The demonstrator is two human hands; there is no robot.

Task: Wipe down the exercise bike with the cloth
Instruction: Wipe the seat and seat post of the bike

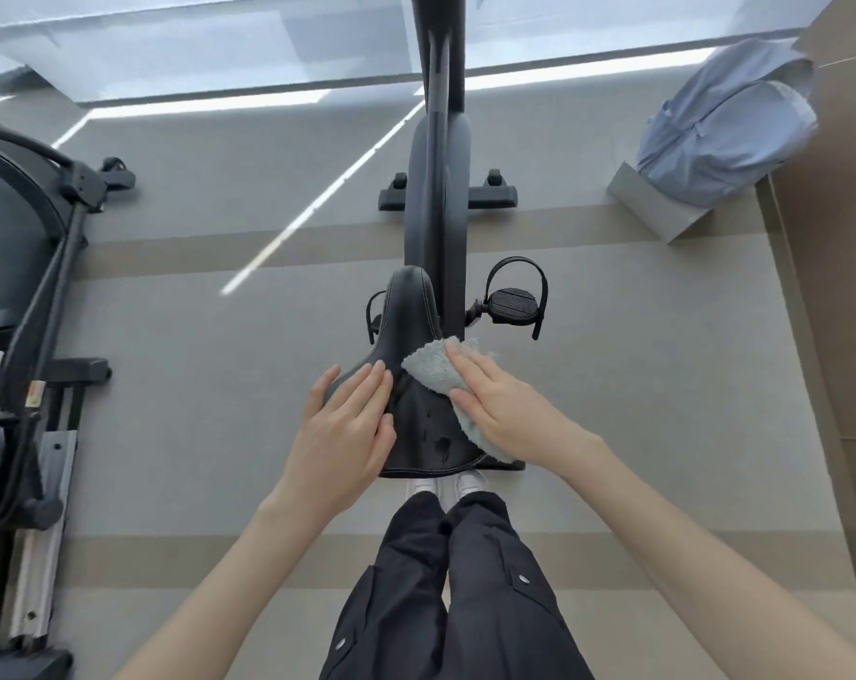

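While left hand (350,424) lies flat on bike saddle (411,326), right hand (504,404) flat atop cloth (430,373), just beside

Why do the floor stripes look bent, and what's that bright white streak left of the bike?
Head view: the wide-angle lens bows straight lines toward the edges; the streak looks like sunlight falling across the floor; the saddle and cloth at the centre are sharp.

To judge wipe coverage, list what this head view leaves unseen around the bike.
Front of the bike frame: cut off by the top edge.
Left pedal: mostly hidden behind the saddle.
Cloth: largely covered by the right hand.
Saddle's left rear: under the left hand.
Marks on the saddle: too small to tell damp from dirt.
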